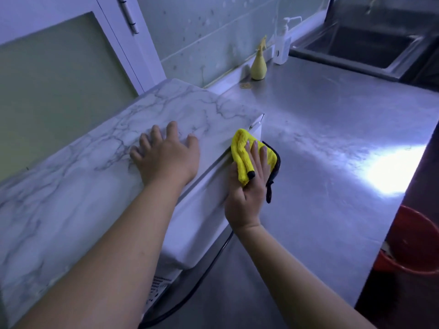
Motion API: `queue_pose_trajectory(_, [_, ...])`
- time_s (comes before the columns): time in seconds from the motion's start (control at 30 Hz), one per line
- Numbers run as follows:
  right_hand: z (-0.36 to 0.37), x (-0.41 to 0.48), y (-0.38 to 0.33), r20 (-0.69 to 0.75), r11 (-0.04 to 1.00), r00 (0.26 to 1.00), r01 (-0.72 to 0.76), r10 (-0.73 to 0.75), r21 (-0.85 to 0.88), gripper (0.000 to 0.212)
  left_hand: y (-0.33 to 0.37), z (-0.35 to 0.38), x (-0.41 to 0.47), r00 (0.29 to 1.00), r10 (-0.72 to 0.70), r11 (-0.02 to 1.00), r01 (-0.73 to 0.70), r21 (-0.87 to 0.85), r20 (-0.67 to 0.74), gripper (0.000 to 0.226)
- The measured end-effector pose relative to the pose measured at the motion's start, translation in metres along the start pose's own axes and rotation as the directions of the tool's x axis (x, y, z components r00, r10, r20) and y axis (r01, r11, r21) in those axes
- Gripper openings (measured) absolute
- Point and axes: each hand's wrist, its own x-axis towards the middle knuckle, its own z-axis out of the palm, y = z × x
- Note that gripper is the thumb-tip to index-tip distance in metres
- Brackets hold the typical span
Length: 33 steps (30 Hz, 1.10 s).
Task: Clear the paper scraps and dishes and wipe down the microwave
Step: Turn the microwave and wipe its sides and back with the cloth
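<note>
Your right grip (pixel 249 186) has its fingers laid out straight, pressing the yellow cloth (pixel 242 148) flat against the white side of the microwave (pixel 202 222), just under the top edge near the far corner. One fold of the cloth flops back over your knuckles. The bunched cloth runs lengthwise along that edge, pointing away from you. Your left grip (pixel 166 160) is spread open, palm down on the marble-look top, holding nothing. The steel desk (pixel 332 138) carries a yellow spray bottle (pixel 259 67) by the wall, with the sink (pixel 370 43) beyond it.
</note>
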Motion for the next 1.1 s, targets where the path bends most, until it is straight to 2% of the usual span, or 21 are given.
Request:
queue_pose_trajectory(0.1, [0.005,-0.022,0.006,-0.025,0.996,0.995,0.094,-0.094,-0.008,0.06,0.0,0.001,0.0,1.0,-0.004,1.0,0.004,0.003,0.013,0.059])
queue_pose_trajectory(0.17, [0.009,-0.033,0.006,-0.072,0.997,0.994,0.079,-0.078,0.012,0.056,-0.001,0.002,0.001,1.0,-0.003,1.0,0.003,0.005,0.013,0.059])
queue_pose_trajectory(0.27, [0.012,-0.045,0.0,-0.118,0.997,0.992,-0.031,0.039,0.072,0.051,0.0,0.002,0.002,1.0,-0.004,1.0,0.004,0.015,0.012,0.059])
queue_pose_trajectory(0.37, [0.009,-0.061,-0.01,-0.106,0.956,0.968,-0.201,0.227,0.211,0.051,0.0,0.0,0.001,1.0,-0.013,1.0,0.012,0.01,0.019,0.058])
queue_pose_trajectory(0.43, [0.0,-0.074,-0.012,-0.074,0.872,0.898,-0.398,0.434,0.286,0.051,0.0,0.0,0.001,1.0,-0.016,1.0,0.016,0.005,0.02,0.056])
queue_pose_trajectory(0.47, [-0.01,-0.08,-0.01,-0.044,0.798,0.829,-0.52,0.557,0.305,0.052,0.001,0.0,0.0,1.0,-0.017,1.0,0.017,0.006,0.018,0.055])
queue_pose_trajectory(0.53, [-0.036,-0.086,-0.003,0.078,0.582,0.628,-0.754,0.774,0.303,0.045,0.001,-0.001,0.001,1.0,-0.021,1.0,0.021,0.01,0.012,0.054])
queue_pose_trajectory(0.57, [-0.051,-0.087,0.003,0.13,0.486,0.536,-0.827,0.834,0.283,0.038,0.001,-0.001,0.001,1.0,-0.023,1.0,0.023,0.009,0.011,0.054])
queue_pose_trajectory(0.6, [-0.064,-0.084,0.007,0.166,0.435,0.482,-0.864,0.86,0.255,0.034,0.0,0.0,0.001,1.0,-0.025,1.0,0.025,0.007,0.01,0.054])
queue_pose_trajectory(0.63, [-0.076,-0.078,0.009,0.181,0.435,0.475,-0.872,0.861,0.224,0.034,-0.001,0.0,0.002,1.0,-0.028,1.0,0.028,0.004,0.007,0.054])
queue_pose_trajectory(0.73, [-0.088,-0.038,0.02,0.074,0.544,0.581,-0.794,0.811,0.271,0.031,-0.002,0.002,0.003,0.999,-0.04,0.999,0.04,-0.008,-0.003,0.055])
queue_pose_trajectory(0.77, [-0.085,-0.017,0.023,0.072,0.549,0.593,-0.779,0.802,0.302,0.027,-0.002,0.002,0.003,0.999,-0.041,0.999,0.041,-0.011,-0.005,0.055])
queue_pose_trajectory(0.87, [-0.06,0.039,0.033,0.161,0.428,0.505,-0.832,0.848,0.353,0.033,-0.002,0.001,0.002,0.999,-0.039,0.999,0.039,-0.009,-0.012,0.055])
queue_pose_trajectory(0.93, [-0.039,0.049,0.041,0.203,0.383,0.451,-0.873,0.869,0.302,0.043,-0.002,0.002,0.002,0.999,-0.045,0.999,0.045,-0.011,-0.012,0.055])
queue_pose_trajectory(1.0, [-0.027,0.037,0.045,0.153,0.362,0.416,-0.886,0.897,0.289,0.038,-0.002,0.002,0.002,0.999,-0.051,0.999,0.051,-0.013,-0.012,0.055])
queue_pose_trajectory(1.1, [-0.023,0.005,0.042,0.118,0.203,0.265,-0.902,0.957,0.381,0.042,-0.001,0.002,0.002,0.998,-0.055,0.998,0.054,-0.013,-0.019,0.055])
